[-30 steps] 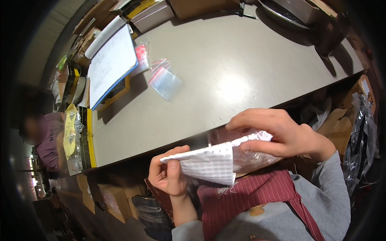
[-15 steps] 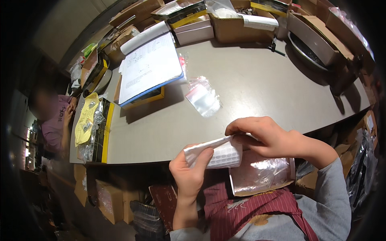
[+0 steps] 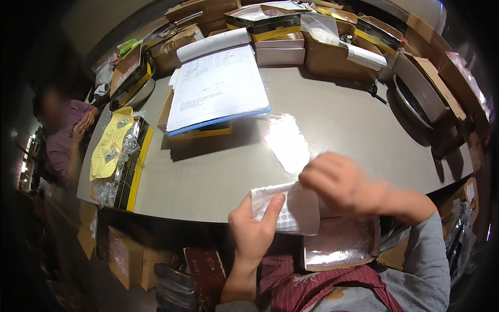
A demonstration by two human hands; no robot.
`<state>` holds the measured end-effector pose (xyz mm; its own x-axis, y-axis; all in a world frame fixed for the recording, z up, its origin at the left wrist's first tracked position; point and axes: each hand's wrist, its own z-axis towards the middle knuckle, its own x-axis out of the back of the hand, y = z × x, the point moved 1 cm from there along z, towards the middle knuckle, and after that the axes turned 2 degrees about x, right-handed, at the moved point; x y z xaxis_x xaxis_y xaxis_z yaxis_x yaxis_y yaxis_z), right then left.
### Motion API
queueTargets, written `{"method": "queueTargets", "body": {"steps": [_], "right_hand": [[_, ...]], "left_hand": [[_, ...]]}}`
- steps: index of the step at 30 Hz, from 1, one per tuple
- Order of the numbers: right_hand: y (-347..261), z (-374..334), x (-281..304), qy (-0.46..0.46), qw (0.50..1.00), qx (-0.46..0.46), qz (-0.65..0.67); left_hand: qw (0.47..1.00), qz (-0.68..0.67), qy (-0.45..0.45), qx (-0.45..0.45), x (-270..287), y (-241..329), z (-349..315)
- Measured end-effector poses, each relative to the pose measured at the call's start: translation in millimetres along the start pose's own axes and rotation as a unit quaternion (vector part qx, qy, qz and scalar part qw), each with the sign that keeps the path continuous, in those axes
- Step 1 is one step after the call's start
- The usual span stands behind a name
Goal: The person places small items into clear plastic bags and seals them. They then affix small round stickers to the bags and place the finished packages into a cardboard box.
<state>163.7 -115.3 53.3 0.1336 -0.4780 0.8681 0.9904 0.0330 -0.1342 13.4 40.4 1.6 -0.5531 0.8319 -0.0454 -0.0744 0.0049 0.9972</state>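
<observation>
My left hand [image 3: 254,226] pinches a white sheet of round dot stickers [image 3: 291,221] between thumb and fingers, in front of the table's near edge. Rows of pale dots show on its lower part; the upper edge is folded or curled. My right hand [image 3: 340,182] is at the sheet's upper right corner, its fingers curled and closed, somewhat blurred. What its fingertips hold is hidden. Just beyond the hands, a stack of clear plastic bags [image 3: 287,143] lies on the table, shining in the light. Below the sheet, a shallow open box [image 3: 340,242] with clear plastic sits near my apron.
On the table [image 3: 208,182], a blue clipboard [image 3: 221,88] with papers rests on a box. A box with small bags and a yellow note [image 3: 112,143] is at the left edge. Cardboard boxes [image 3: 332,57] line the back. A co-worker [image 3: 65,130] sits at far left.
My right hand has curled its fingers and moved slightly at the sheet's corner. The sheet now hangs more openly, showing more of its face. The view has shifted somewhat.
</observation>
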Motion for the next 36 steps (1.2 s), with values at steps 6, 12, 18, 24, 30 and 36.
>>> {"method": "queueTargets", "body": {"steps": [6,12,18,24,30,36], "right_hand": [[77.1,52.9,-2.1,-0.203,0.937,-0.230,0.167],[113.3,58.0,-39.3,-0.200,0.949,-0.227,0.091],[123.0,26.5,-1.7,-0.273,0.904,-0.326,0.050],[114.1,18.5,14.5,-0.232,0.903,-0.357,0.063],[124.5,3.3,0.0,-0.175,0.897,-0.380,0.142],[121.9,-46.1,27.4,-0.064,0.780,-0.512,0.355]], "left_hand": [[0.995,0.094,0.006,-0.027,2.0,1.3,4.5],[0.994,0.088,0.016,-0.055,2.2,2.3,4.8],[0.991,0.110,0.021,-0.070,2.3,3.3,1.8],[0.991,0.096,0.029,-0.090,0.7,-8.5,2.6],[0.995,0.089,0.026,-0.043,-0.7,1.2,-1.4],[0.994,0.068,0.056,-0.070,-2.9,-11.6,-0.4]]}}
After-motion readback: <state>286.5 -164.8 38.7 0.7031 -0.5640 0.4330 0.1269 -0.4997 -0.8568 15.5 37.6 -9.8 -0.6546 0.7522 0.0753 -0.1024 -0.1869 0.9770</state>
